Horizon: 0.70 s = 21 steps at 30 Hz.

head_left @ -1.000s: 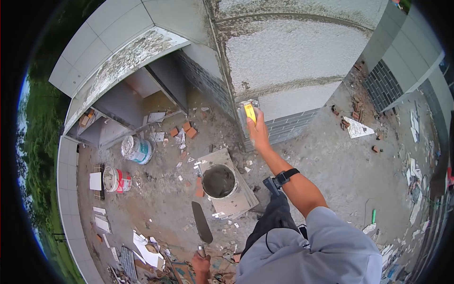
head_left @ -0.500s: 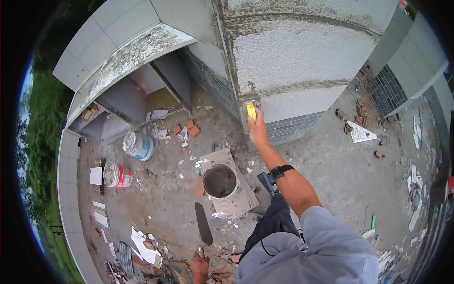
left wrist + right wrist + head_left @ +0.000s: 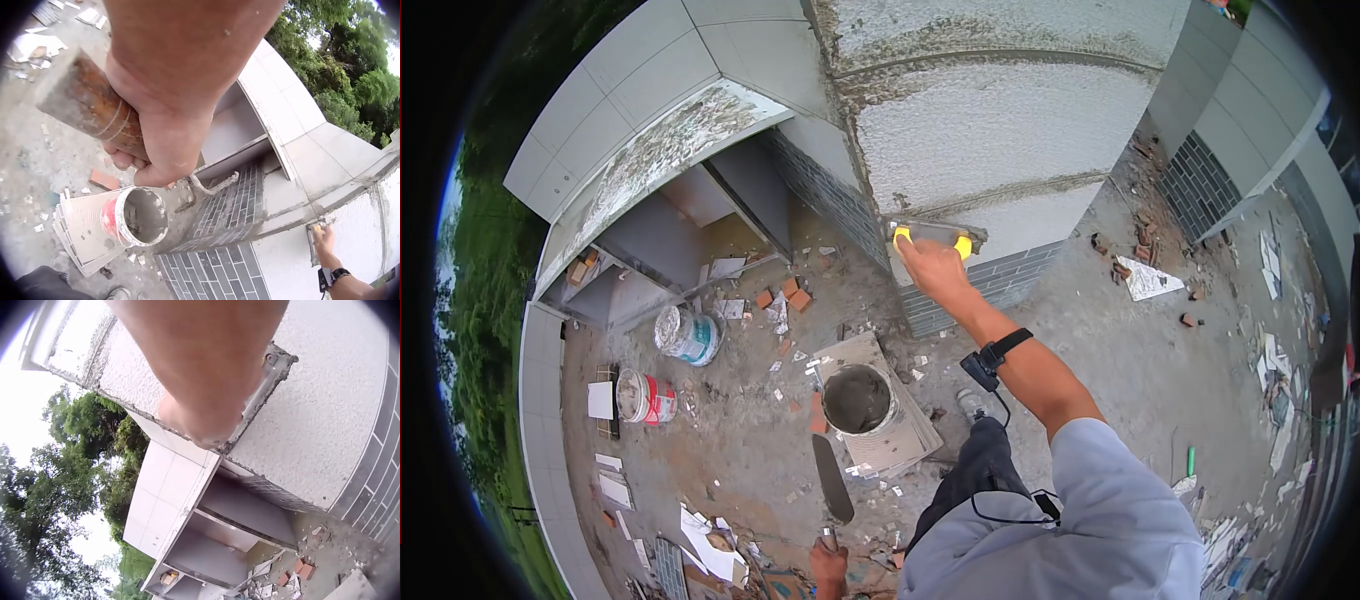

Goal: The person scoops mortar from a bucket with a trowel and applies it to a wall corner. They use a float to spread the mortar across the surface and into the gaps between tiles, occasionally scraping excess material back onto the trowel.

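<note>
My right hand (image 3: 940, 270) grips the yellow handle (image 3: 964, 247) of a flat steel trowel (image 3: 935, 233), its blade lying against the white wall (image 3: 990, 215) near the corner, above the grey brick tiles. In the right wrist view the hand (image 3: 203, 419) hides most of the trowel (image 3: 265, 384). Low in the head view, my left hand (image 3: 829, 565) holds a long-bladed trowel (image 3: 833, 480) by its handle; the left wrist view shows fingers curled round that worn wooden handle (image 3: 94, 100). A bucket of grey mortar (image 3: 857, 399) stands between the hands, on stacked tiles (image 3: 900, 440).
Two more buckets, one blue-labelled (image 3: 687, 335) and one red-labelled (image 3: 645, 397), stand at left near the open compartments (image 3: 650, 225). Orange bricks (image 3: 797, 296) and broken tile pieces (image 3: 715, 545) litter the floor. More rubble (image 3: 1145, 240) lies at right by another wall.
The right-hand trowel has turned from upright to nearly level across the wall, with the hand turned too. The view has shifted slightly. My left hand keeps its hold on the long-bladed trowel.
</note>
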{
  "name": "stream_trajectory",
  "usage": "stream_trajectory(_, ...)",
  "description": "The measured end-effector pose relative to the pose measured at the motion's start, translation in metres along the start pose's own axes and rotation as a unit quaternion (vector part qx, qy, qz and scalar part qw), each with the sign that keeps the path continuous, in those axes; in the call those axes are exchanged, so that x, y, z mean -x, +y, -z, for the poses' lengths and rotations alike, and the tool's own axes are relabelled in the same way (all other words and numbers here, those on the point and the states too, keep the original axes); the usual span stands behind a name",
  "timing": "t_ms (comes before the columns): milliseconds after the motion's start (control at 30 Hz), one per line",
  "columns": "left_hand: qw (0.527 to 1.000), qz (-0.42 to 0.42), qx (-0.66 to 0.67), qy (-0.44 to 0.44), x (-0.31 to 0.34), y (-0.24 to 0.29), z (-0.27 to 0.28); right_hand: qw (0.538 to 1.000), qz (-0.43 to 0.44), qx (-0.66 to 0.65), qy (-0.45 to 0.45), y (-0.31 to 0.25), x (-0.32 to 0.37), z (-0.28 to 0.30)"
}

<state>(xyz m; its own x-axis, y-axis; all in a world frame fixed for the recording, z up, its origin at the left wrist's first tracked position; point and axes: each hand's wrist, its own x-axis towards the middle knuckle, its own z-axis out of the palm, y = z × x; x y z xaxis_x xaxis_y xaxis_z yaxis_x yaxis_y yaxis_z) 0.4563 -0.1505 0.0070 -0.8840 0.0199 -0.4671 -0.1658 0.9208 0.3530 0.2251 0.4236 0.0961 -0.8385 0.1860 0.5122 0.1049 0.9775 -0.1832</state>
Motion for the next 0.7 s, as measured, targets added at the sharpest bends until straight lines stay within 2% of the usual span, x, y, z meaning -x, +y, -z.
stream_trajectory(100,0.999,-0.044,-0.007,0.026,0.001,0.015,0.000,0.999,0.008,0.040,0.030,0.026,0.010,0.008)
stream_trajectory(200,0.999,-0.025,0.002,0.022,-0.001,0.025,-0.007,0.998,0.006,0.040,0.045,0.072,0.021,0.025)
stream_trajectory(300,0.999,-0.042,-0.001,0.025,-0.001,0.041,-0.016,0.997,-0.010,0.054,0.049,0.120,0.033,0.044)
stream_trajectory(400,1.000,-0.010,-0.003,-0.011,0.001,0.079,-0.018,0.996,-0.018,0.060,0.062,0.169,0.046,0.059)
stream_trajectory(500,0.996,-0.069,-0.049,-0.009,-0.002,0.119,-0.027,0.995,-0.038,0.071,0.056,0.217,0.060,0.083)
stream_trajectory(633,0.994,-0.099,-0.052,-0.014,-0.002,0.191,-0.039,0.993,-0.059,0.087,0.060,0.291,0.077,0.105)
stream_trajectory(700,0.993,-0.083,-0.077,-0.040,0.000,0.229,-0.046,0.990,-0.069,0.108,0.055,0.326,0.087,0.120)
